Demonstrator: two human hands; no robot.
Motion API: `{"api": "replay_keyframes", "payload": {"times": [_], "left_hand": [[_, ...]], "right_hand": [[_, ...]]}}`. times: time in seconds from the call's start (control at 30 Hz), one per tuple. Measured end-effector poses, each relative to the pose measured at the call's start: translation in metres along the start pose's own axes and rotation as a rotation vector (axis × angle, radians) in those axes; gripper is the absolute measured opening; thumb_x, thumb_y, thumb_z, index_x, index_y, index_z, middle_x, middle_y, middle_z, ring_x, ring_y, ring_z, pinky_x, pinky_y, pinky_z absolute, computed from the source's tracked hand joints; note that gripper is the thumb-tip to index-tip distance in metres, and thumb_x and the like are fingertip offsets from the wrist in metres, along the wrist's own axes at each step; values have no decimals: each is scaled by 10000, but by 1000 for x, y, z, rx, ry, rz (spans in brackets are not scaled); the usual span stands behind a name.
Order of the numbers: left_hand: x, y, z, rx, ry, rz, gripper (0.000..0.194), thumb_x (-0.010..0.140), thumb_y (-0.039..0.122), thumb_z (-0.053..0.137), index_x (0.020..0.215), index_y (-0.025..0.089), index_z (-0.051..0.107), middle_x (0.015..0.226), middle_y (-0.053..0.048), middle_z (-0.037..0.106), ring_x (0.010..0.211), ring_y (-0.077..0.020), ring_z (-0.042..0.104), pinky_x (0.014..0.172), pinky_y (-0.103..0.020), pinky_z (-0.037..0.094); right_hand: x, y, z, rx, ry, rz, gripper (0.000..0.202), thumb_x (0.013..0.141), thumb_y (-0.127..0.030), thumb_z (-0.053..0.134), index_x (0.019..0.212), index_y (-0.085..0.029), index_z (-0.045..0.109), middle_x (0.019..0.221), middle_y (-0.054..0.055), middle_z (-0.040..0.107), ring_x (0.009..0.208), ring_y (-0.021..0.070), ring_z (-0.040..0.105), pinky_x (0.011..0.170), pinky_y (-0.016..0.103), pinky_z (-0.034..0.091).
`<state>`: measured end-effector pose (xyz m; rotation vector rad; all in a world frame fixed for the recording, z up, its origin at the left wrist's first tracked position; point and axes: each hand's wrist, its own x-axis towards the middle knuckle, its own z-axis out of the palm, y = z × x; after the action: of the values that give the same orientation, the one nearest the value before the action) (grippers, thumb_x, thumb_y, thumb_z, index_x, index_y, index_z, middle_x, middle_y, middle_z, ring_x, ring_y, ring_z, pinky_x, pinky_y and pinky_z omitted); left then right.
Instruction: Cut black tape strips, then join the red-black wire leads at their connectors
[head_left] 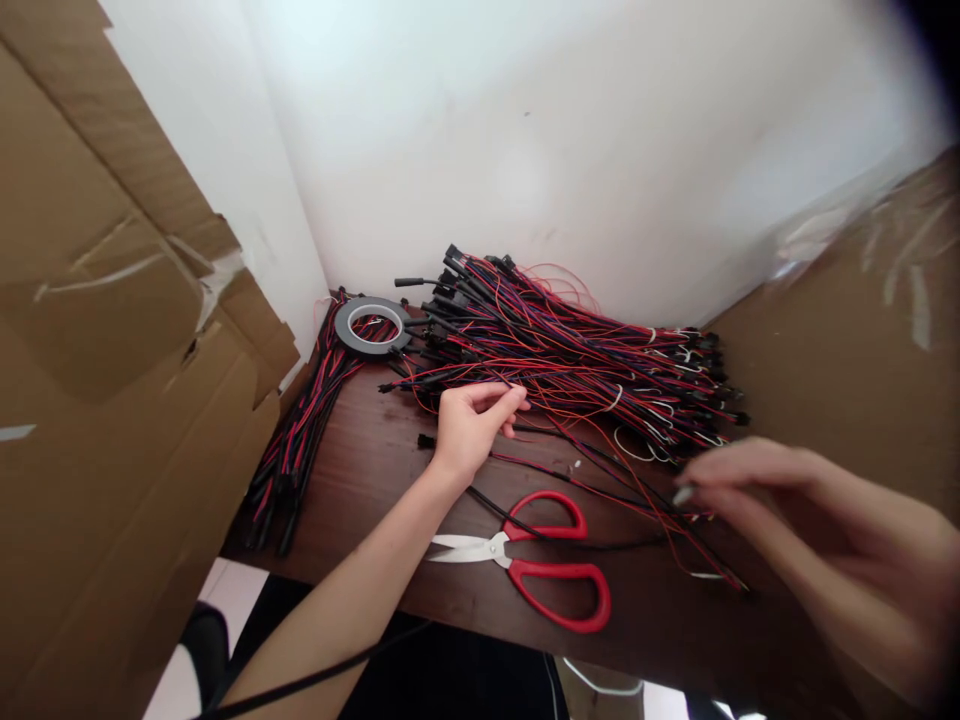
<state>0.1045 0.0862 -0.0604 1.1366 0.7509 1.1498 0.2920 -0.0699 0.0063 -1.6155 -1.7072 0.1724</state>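
Observation:
My left hand (474,428) is closed in a pinch on a thin wire cable at the near edge of a large pile of cables (555,350). Red and dark wires (600,455) run from beside these fingers toward the lower right. My right hand (787,520), slightly blurred, has thumb and finger pressed together close to those wires; what is between them cannot be made out. Below the hands lie scissors (495,548) with red handles, blades a little apart and pointing left. A black cable (585,545) crosses their upper handle.
A roll of black tape (341,330) rests over a second cable bundle (300,440) on the left of the brown table (375,440). Cardboard (112,350) stands at the left, and more cardboard (847,300) at the right. A white wall (487,150) closes off the back.

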Motion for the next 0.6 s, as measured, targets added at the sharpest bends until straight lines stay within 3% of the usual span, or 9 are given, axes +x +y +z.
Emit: {"api": "replay_keyframes", "payload": {"times": [0.13,0.23,0.4,0.47,0.6], "left_hand": [[-1,3,-2,5,3,-24,257,712,364,768,657,115,738,653,-69,712,448,-68,481,452,-211,414],[-1,4,-3,0,15,-32,256,708,369,776,656,121,739,659,-67,713,457,-72,481,457,-216,406],[-2,5,-2,3,23,-56,250,716,364,776,653,124,738,648,-55,703,446,-67,477,463,-222,398],[-3,6,-1,10,16,-67,251,726,364,770,657,124,738,649,-52,701,445,-66,478,469,-222,400],[-5,8,2,28,-5,-74,248,739,361,761,654,128,740,604,-35,677,438,-68,476,475,-225,405]], "right_hand": [[60,0,34,273,12,-44,67,859,-330,649,819,-287,681,859,10,699,838,224,663,776,376,562],[83,10,65,479,-1,57,83,836,-329,682,865,-262,724,909,26,710,891,205,666,818,350,560],[80,29,94,738,-41,122,223,801,-298,735,1023,-275,746,1085,38,696,930,189,671,879,353,558],[74,33,101,795,-3,134,221,820,-294,723,1040,-288,746,1122,35,691,958,186,669,886,346,554],[64,30,107,771,139,209,145,822,-277,727,963,-293,756,989,18,724,926,174,672,829,316,565]]}}
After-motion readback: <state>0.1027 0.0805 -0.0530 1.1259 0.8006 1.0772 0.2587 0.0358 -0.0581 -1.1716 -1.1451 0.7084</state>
